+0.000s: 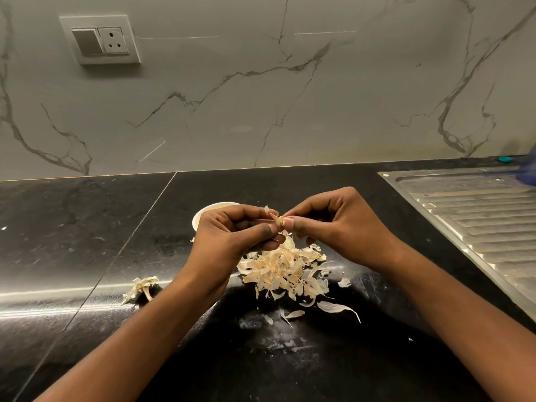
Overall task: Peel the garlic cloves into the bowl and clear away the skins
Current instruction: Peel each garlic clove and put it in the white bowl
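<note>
A small garlic clove (280,221) is pinched between the fingertips of my left hand (232,233) and my right hand (333,224), above the black counter. A flake of skin sticks up from the clove. Directly below lies a heap of pale garlic skins (282,269), with loose flakes (338,309) scattered in front of it. A white bowl (203,216) stands behind my left hand, mostly hidden by it; what it holds cannot be seen.
A dry garlic stalk and root piece (142,287) lies to the left on the black counter (87,242). A steel sink drainboard (475,221) fills the right side. The marble wall carries a switch and socket (100,40). A blue object (529,172) sits at the far right.
</note>
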`<state>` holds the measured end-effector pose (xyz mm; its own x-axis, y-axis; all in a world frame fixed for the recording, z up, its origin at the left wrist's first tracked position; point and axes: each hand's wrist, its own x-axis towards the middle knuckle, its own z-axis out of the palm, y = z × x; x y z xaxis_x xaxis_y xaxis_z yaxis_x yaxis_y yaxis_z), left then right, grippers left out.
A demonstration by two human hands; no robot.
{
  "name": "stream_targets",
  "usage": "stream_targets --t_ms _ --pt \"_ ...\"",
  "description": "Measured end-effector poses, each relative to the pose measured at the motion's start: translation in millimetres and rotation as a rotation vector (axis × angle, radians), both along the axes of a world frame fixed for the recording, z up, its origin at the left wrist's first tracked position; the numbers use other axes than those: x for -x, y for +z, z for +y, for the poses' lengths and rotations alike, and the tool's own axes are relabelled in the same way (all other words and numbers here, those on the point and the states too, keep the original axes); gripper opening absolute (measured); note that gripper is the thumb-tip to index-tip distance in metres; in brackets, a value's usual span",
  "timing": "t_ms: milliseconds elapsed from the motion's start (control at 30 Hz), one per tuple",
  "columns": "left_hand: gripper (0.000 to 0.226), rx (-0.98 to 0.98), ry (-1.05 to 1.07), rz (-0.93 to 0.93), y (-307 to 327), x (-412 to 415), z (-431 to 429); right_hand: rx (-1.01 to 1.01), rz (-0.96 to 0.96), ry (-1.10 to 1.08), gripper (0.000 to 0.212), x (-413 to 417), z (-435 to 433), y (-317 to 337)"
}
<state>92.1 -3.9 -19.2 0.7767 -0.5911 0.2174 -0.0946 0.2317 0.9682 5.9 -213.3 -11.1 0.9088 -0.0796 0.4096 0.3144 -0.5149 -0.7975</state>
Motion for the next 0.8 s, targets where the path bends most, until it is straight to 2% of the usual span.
stream_targets --t_ms 267,400,533,633,800 --pt "0.033 0.000 -0.069 -0.016 -2.5 0.1 -1.7 0.103 -0.003 -0.001 0.011 -4.0 -2.2 -4.4" --pt "0.030 0.035 -0.063 0.034 -1.3 -1.6 -0.7 0.040 -0.009 0.023 0.009 -4.4 -0.1 -3.4" --pt "0.036 0.056 -0.043 0.075 1.0 -4.0 0.8 -0.035 -0.042 -0.051 0.005 -2.7 -4.7 1.1" --pt "0.030 0.018 0.012 -0.009 5.0 -9.1 4.4 -0.022 -0.037 -0.073 0.005 0.8 -8.7 3.8" --pt "0.021 -0.062 0.261 -0.224 16.1 -32.0 22.5 0.061 0.005 -0.048 0.012 -1.1 -8.6 -1.4"
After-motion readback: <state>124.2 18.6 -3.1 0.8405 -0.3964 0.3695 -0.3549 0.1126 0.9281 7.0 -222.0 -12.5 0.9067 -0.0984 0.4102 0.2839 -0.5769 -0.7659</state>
